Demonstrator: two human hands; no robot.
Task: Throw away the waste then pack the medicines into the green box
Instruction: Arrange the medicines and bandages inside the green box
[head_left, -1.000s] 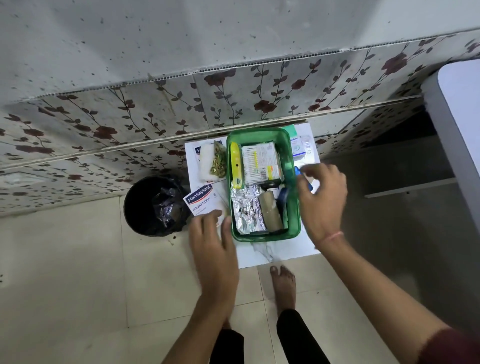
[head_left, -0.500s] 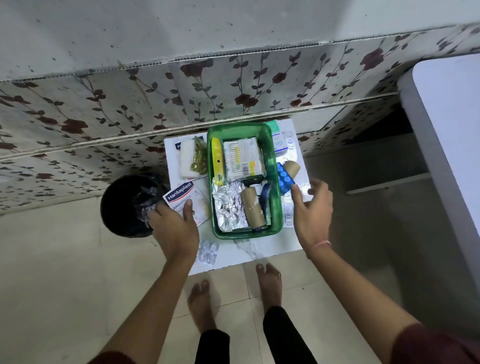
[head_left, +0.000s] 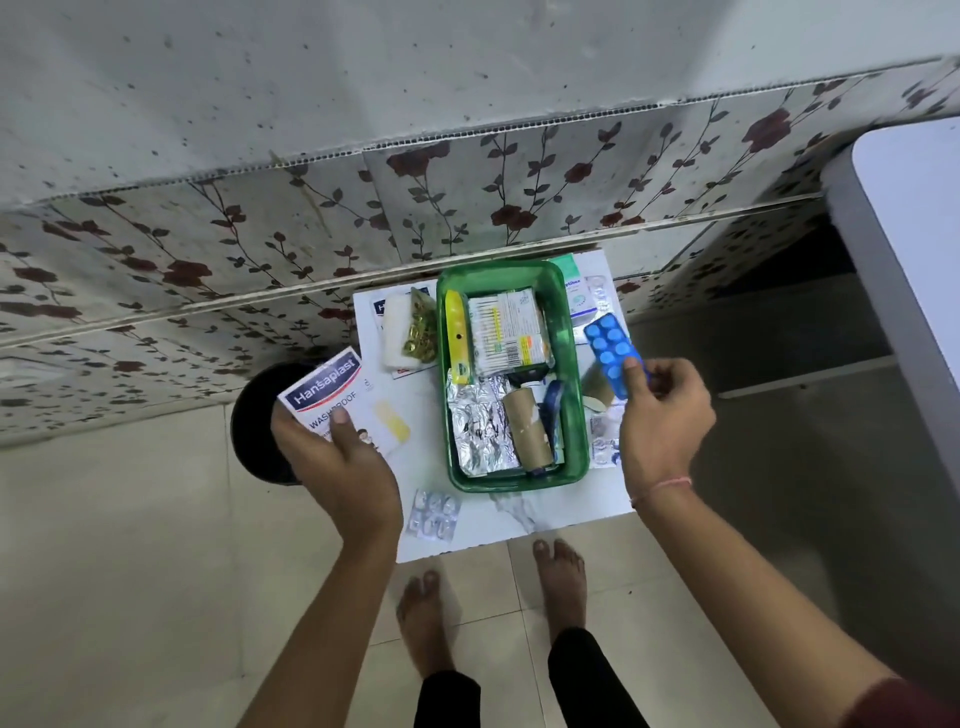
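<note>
The green box (head_left: 581, 415) stands on a small white table (head_left: 524, 525) and holds a cotton-swab pack (head_left: 506, 332), a yellow tube (head_left: 457, 338), a foil strip (head_left: 478, 426) and a cardboard roll (head_left: 527, 431). My left hand (head_left: 337, 467) grips a white Hansaplast box (head_left: 327, 392), lifted at the table's left edge beside the black bin (head_left: 254, 441). My right hand (head_left: 665, 421) pinches a blue pill strip (head_left: 610, 353) raised just right of the green box.
On the table left of the green box lie a white pad and a bag of gold capsules (head_left: 418, 335). A clear blister strip (head_left: 434, 514) lies near the front edge. More strips and a white-green carton (head_left: 576, 296) lie to the right. A white tabletop (head_left: 914, 249) juts in at right.
My left hand has taken the Hansaplast box and lifted it toward the bin. My right hand has picked the blue pill strip off the table and raised it.
</note>
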